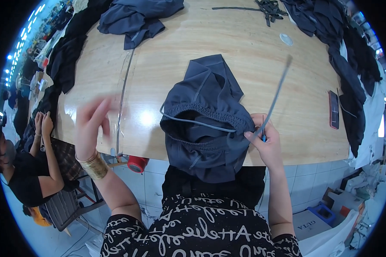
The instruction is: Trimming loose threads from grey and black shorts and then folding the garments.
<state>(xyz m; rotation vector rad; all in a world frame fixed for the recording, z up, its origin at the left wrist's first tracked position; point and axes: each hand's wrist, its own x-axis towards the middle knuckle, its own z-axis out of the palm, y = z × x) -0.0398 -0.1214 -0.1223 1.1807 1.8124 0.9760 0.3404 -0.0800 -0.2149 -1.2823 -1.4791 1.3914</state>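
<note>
Dark blue-grey trousers (210, 94) lie bunched at the table's near edge, partly hanging over it, their gathered elastic waistband facing me. A grey drawstring (193, 124) runs slack across the waist opening. My right hand (265, 141) is closed on the waistband's right side, thumb and fingers pinching it. From that hand a loose cord end (278, 92) sticks up and away, blurred at its tip. A small blue item (264, 138) shows between the fingers; its kind I cannot make out. Raised left of the trousers, apart from them, my left hand (93, 122) is smeared by motion.
On the wooden table (158, 81), another dark garment (141, 19) lies at the back left, with a bundle of dark cords (271, 9) at the back right. A phone (333, 110) rests near the right edge. At far left, a co-worker (32, 171) sits with hands raised.
</note>
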